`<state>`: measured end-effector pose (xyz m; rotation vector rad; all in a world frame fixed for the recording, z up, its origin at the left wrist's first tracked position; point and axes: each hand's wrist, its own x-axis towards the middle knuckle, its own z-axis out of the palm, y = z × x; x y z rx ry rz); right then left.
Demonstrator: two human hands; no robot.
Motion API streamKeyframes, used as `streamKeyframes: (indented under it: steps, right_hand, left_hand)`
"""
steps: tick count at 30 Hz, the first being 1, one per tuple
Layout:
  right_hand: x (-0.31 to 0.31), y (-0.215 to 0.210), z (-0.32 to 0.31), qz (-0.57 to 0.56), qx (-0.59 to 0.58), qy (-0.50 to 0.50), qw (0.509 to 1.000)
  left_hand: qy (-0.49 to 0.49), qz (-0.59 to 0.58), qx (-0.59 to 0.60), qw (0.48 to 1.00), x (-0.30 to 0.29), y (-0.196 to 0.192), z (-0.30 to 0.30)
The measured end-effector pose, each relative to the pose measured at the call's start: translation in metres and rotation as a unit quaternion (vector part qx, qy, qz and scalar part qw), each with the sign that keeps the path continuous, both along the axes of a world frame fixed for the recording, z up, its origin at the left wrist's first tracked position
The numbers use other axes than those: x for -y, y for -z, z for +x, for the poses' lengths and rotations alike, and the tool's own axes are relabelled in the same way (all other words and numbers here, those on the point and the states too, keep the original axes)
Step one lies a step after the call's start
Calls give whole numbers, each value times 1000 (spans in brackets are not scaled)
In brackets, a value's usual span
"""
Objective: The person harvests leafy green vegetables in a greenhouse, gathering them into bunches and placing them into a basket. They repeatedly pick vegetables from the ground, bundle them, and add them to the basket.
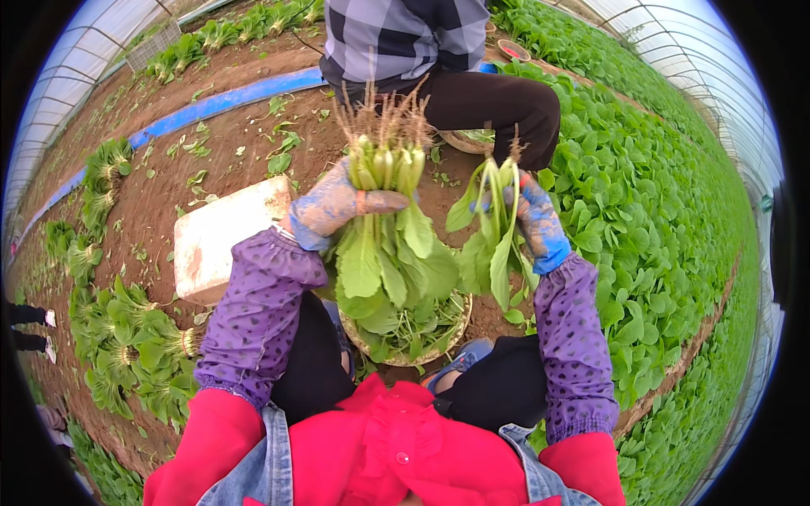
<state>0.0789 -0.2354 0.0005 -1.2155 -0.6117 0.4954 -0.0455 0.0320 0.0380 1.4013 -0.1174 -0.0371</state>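
Note:
My left hand (336, 205), in a muddy glove, is closed round a thick bunch of leafy greens (386, 244). The bunch is held with its brown roots up and its green leaves hanging down. To its right, my right hand (538, 221), in a blue soiled glove, grips a smaller bunch of the same greens (499, 240), also roots up. A gap separates the two bunches at root height, while their leaves come close lower down. Below them, between my feet, stands a round basket (405, 360) with loose green leaves inside, partly covered by the held bunch.
A white foam box (221, 240) lies on the soil at left. Bundled greens (139, 350) lie in rows beyond it. A blue strip (219, 103) crosses the ground. A person (413, 51) in a checked top sits ahead, near another basket (466, 143). Dense growing greens (658, 253) fill the right.

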Motion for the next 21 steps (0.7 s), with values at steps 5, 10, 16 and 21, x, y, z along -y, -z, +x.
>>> streamKeyframes:
  steps: [5,10,16,21]
  right_hand:
    - [-32,-6,-33,-76,-48,-80,993]
    - [-36,-2,-37,-15,-79,-45,996]
    - [-43,4,-45,-58,-83,-22,995]
    - [-47,-12,-58,-91,-77,-19,993]
  left_hand:
    - [38,-119,17,992,32,0,2]
    - [44,-126,-8,991,28,17,4]
    - [20,-105,2,994,35,16,6]
    - [20,-101,-31,994,29,21,9]
